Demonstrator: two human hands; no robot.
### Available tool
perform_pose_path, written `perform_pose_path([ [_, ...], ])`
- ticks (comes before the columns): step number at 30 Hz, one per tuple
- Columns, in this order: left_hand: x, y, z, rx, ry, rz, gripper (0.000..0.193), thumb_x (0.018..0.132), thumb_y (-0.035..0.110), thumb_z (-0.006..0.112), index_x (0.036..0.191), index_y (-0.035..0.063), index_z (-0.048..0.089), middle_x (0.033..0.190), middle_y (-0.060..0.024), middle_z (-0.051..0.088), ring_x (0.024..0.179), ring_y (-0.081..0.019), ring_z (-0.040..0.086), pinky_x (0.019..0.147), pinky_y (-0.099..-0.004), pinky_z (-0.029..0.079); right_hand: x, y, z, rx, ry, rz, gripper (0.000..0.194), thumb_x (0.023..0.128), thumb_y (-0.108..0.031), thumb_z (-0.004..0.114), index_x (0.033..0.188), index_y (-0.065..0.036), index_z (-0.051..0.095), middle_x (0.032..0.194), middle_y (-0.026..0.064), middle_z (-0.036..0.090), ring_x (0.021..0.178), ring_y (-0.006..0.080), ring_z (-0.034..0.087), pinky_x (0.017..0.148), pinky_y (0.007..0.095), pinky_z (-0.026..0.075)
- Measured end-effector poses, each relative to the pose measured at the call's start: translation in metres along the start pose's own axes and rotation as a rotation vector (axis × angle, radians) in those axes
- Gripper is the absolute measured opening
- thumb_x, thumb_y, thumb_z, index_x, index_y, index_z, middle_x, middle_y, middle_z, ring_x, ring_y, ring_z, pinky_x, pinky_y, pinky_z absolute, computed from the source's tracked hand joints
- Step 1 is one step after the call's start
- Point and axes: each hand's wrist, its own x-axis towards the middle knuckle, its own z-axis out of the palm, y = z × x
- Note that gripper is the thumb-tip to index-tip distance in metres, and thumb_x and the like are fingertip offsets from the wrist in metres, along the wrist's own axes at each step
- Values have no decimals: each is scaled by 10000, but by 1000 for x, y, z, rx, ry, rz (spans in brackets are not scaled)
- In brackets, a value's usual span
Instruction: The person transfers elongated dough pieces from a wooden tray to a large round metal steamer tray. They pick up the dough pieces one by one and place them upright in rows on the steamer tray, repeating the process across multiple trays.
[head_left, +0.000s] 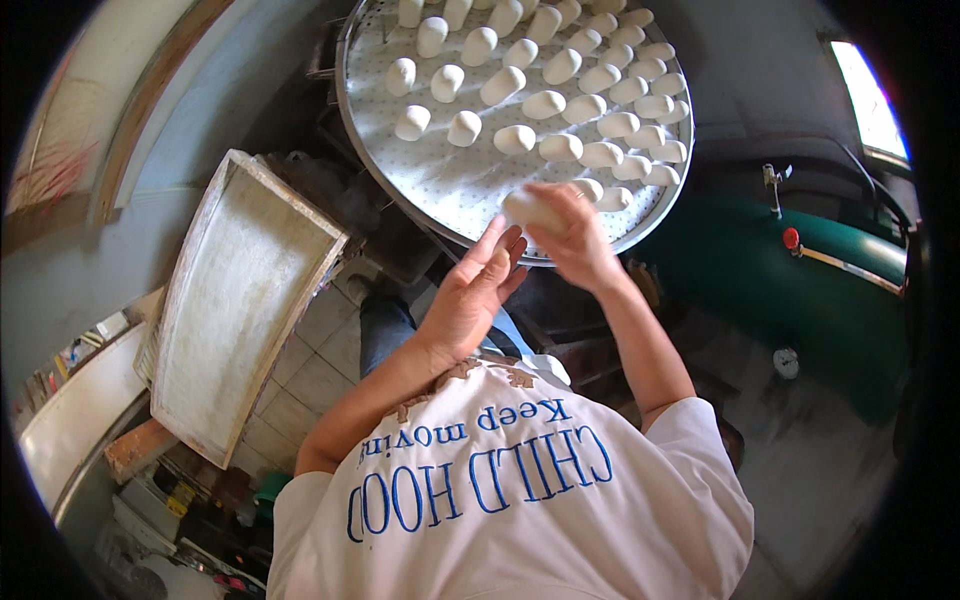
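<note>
A white, oblong dough piece (531, 210), slightly blurred, is in my right hand (576, 236) above the near edge of a round, perforated metal steamer tray (435, 195). My left hand (480, 289) is just to the left and nearer my body. Its fingers are spread and its palm is turned toward the right. One left fingertip comes close to the held dough; I cannot tell if they touch. Several similar dough pieces (561, 148) stand in spaced rows on the tray, covering mostly its far and right parts. Two more dough pieces (615, 199) sit just beyond my right hand.
A pale, shallow wooden tray (240, 300) with a raised rim is tilted at my left. To the right lies a large green tank (825, 300) with a red-knobbed valve (791, 238) and a round gauge (786, 362). Floor tiles (307, 382) show beside my legs.
</note>
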Motion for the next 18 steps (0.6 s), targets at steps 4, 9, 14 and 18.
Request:
perform_pose_path([
  [4, -19, 12, -59, 17, 114, -20, 449, 1031, 225, 548, 1426, 24, 475, 1309, -141, 623, 1231, -243, 587, 1052, -373, 457, 50, -17, -20, -337, 71, -134, 376, 765, -155, 767, 1111, -33, 689, 897, 176, 728, 828, 357, 711, 783, 429, 568],
  [9, -55, 12, -117, -40, 267, -48, 379, 1011, 175, 568, 1351, 13, 522, 1251, -145, 638, 1157, -260, 622, 1009, -396, 494, 122, 58, 51, -904, -353, -107, 429, 670, -223, 779, 1069, -72, 740, 916, 238, 693, 832, 393, 675, 789, 425, 544],
  [14, -151, 15, -219, -68, 569, 2, 461, 979, 207, 612, 1376, 6, 492, 1248, -148, 633, 1159, -262, 616, 1001, -414, 492, 87, 30, 47, -610, -136, -12, 442, 704, -232, 766, 1118, -82, 727, 999, 202, 702, 914, 355, 679, 838, 415, 541],
  [18, -199, 3, -337, -374, 941, 111, 496, 972, 274, 639, 1375, 33, 483, 1276, -155, 603, 1171, -290, 599, 1014, -463, 507, 26, -22, 76, -445, -4, -45, 389, 764, -171, 750, 1132, -49, 711, 1030, 180, 708, 931, 313, 692, 831, 386, 550],
])
